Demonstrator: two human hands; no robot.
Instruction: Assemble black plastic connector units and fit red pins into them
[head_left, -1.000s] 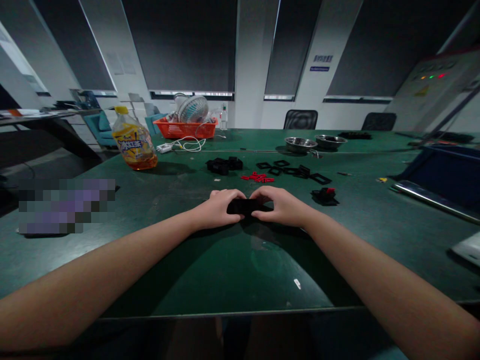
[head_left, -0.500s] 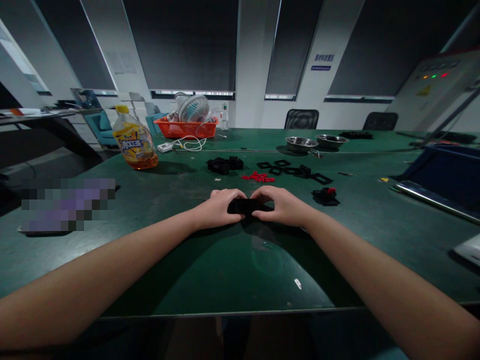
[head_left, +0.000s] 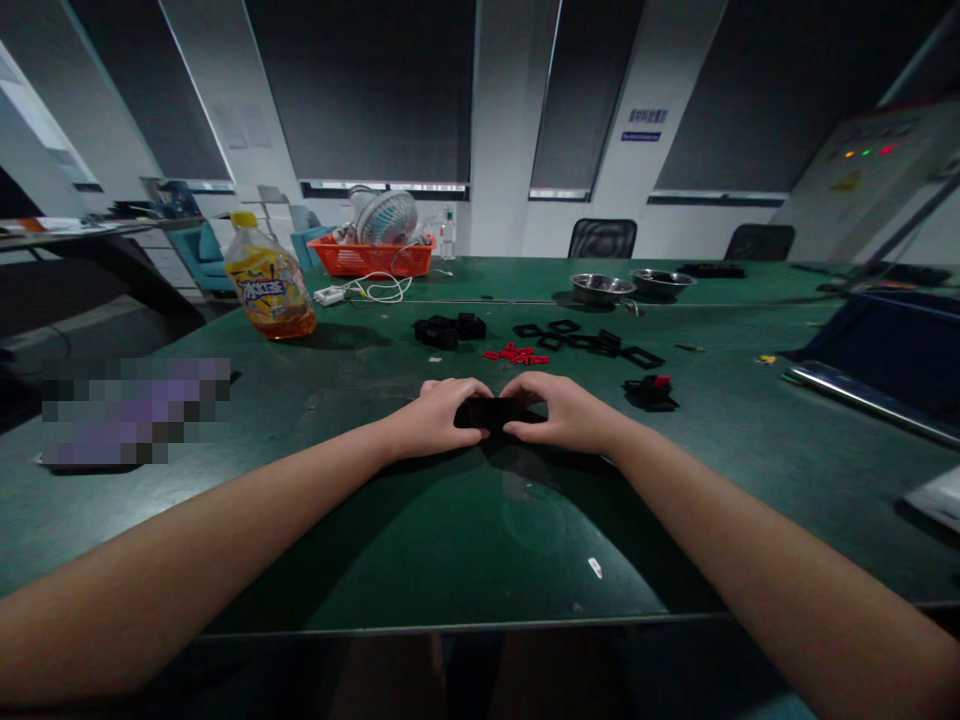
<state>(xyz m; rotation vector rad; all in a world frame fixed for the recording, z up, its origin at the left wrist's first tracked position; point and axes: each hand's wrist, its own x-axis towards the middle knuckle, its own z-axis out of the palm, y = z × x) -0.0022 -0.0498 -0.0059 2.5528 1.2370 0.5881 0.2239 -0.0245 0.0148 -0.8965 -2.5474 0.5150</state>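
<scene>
Between my two hands is a small black block-shaped part (head_left: pixel 491 412), its details lost in the dark. My left hand (head_left: pixel 442 418) grips its left end, thumb below and fingers above. On the other end, my right hand (head_left: pixel 559 412) closes with thumb and fingers in a pinch. Just beyond lie several small red pieces (head_left: pixel 517 354) in a loose heap. Flat black frames (head_left: pixel 585 340) are spread behind them to the right, and black blocky parts (head_left: pixel 448 330) sit clustered to the left. A black part with a red piece on it (head_left: pixel 651 392) rests right of my right hand.
A tea bottle (head_left: pixel 268 285) and a blurred-out flat object (head_left: pixel 139 412) stand and lie at left. Farther back are an orange basket (head_left: pixel 367 262) with a fan, a white cable (head_left: pixel 386 288) and two metal bowls (head_left: pixel 602 290). A dark blue bin (head_left: pixel 885 345) is at right.
</scene>
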